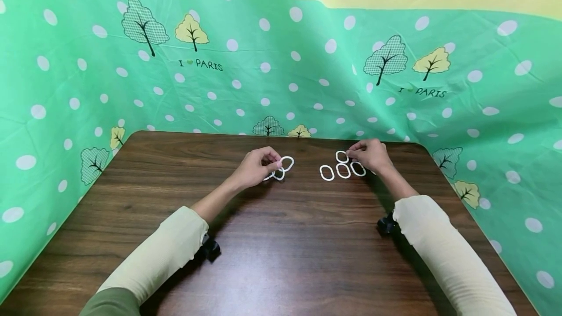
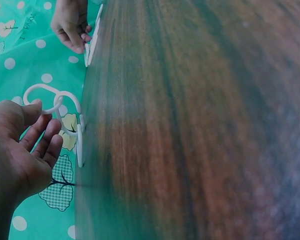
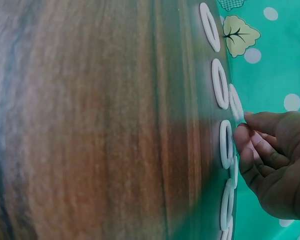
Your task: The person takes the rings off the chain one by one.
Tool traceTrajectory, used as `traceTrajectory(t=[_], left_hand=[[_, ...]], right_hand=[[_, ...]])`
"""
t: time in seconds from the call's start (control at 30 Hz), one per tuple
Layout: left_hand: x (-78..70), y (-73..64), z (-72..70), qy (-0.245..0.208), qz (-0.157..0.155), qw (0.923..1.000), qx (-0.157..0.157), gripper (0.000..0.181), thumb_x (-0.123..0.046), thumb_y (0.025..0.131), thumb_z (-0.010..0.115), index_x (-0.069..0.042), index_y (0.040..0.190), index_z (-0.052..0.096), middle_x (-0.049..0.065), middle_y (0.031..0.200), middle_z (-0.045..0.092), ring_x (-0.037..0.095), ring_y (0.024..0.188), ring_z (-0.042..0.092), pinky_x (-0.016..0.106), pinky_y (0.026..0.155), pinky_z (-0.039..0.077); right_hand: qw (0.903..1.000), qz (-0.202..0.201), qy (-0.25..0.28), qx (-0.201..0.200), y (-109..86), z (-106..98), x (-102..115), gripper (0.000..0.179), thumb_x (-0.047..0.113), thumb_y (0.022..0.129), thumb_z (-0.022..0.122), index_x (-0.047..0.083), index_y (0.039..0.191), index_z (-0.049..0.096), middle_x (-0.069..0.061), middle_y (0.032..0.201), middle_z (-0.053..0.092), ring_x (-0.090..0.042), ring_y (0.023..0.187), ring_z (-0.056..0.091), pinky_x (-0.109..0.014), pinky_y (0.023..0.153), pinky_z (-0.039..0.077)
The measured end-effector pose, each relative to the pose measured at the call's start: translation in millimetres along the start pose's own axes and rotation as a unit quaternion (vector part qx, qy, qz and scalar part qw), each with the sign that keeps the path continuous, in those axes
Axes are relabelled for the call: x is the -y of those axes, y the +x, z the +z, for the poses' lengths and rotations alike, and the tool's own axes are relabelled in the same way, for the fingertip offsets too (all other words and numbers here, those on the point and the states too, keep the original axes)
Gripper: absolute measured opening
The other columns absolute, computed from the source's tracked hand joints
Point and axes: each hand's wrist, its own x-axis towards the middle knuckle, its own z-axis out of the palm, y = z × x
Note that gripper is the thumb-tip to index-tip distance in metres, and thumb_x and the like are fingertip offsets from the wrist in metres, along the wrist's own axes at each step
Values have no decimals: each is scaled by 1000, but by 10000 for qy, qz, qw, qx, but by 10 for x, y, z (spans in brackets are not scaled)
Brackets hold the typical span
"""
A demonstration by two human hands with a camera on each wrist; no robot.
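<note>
My left hand (image 1: 258,166) pinches a white oval chain link (image 1: 288,158) between thumb and fingers, just above the table. In the left wrist view, other white links (image 2: 80,150) are hooked on below it and reach down to the tabletop. My right hand (image 1: 371,154) is at the back right, its fingertips pinching the edge of a white link (image 3: 234,100) at the table. Beside that hand, several loose white links (image 1: 327,173) lie flat in a rough row. Some links under the right hand are partly hidden in the head view.
The dark wooden table (image 1: 281,252) runs back to a green dotted curtain (image 1: 294,72) printed with trees. Both forearms cross the table from the front, each with a black wrist mount (image 1: 211,248) below the sleeve.
</note>
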Motion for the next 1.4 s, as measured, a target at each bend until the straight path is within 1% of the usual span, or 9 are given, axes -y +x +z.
traceTrajectory(t=[0.2, 0.47, 0.6, 0.7, 0.87, 0.97, 1.13, 1.3, 1.4], left_hand=[[-2, 0, 8, 2, 21, 10000, -4, 11, -14, 107, 79, -6, 113, 77, 10, 104, 80, 20, 96, 71, 30, 89, 54], [2, 12, 20, 11, 14, 10000, -15, 10, -14, 107, 78, -6, 113, 77, 10, 105, 80, 21, 97, 72, 30, 90, 54], [-10, 15, 15, -16, 23, 10000, 4, 10, -14, 107, 79, -6, 113, 77, 11, 105, 80, 21, 97, 72, 31, 91, 54], [-22, 16, 13, -20, 33, 10000, 14, 11, -13, 107, 78, -6, 114, 77, 11, 105, 80, 21, 98, 72, 31, 91, 54], [-20, 23, 15, -21, 31, 10000, 7, 13, -13, 107, 78, -4, 115, 77, 11, 106, 80, 22, 98, 72, 31, 92, 54], [-15, 28, 20, -41, 50, 10000, 10, 13, -12, 107, 78, -3, 116, 77, 11, 106, 80, 22, 98, 72, 32, 92, 54], [-12, 27, 25, -33, 59, 10000, 7, 11, -13, 106, 79, -5, 115, 77, 11, 106, 81, 22, 99, 73, 32, 92, 54], [0, 31, 36, 3, 65, 10000, 6, 15, -13, 106, 79, -3, 116, 77, 12, 107, 81, 22, 99, 73, 32, 92, 54], [11, 36, 45, 15, 69, 10000, 10, 15, -13, 106, 78, -2, 117, 77, 12, 107, 81, 22, 98, 73, 32, 92, 54]], right_hand=[[9999, -105, 10, -41, 0, 16, -10, 28, 26, 107, 80, -1, 115, 84, -19, 99, 86, -21, 81, 82, -23, 65, 56], [9991, -419, -32, -80, -43, 66, 79, 28, 24, 107, 79, -2, 117, 82, -23, 109, 85, -31, 88, 82, -24, 67, 57], [9985, -498, -172, -167, -59, 108, 146, 27, 26, 106, 80, 1, 116, 84, -21, 110, 85, -24, 90, 79, -24, 71, 55], [9982, -541, -187, -172, -81, 146, 205, 26, 27, 106, 80, 3, 117, 84, -19, 110, 86, -22, 92, 78, -23, 74, 54], [9977, -672, -62, -86, -135, 208, 302, 26, 25, 107, 79, 3, 119, 84, -19, 113, 86, -30, 97, 80, -25, 76, 56], [9973, -728, 16, -42, -162, 242, 357, 25, 25, 107, 79, 4, 120, 83, -20, 113, 85, -32, 97, 81, -28, 76, 57], [9967, -814, 78, 20, -201, 291, 448, 23, 26, 107, 80, 6, 119, 84, -17, 110, 86, -28, 94, 79, -30, 77, 58], [9946, -1028, 101, 46, -242, 350, 545, 21, 25, 106, 81, 7, 116, 85, -14, 107, 86, -24, 94, 78, -30, 81, 57], [9936, -1118, 168, 69, -267, 388, 599, 19, 23, 106, 81, 7, 115, 85, -13, 105, 86, -24, 93, 78, -30, 80, 57]])
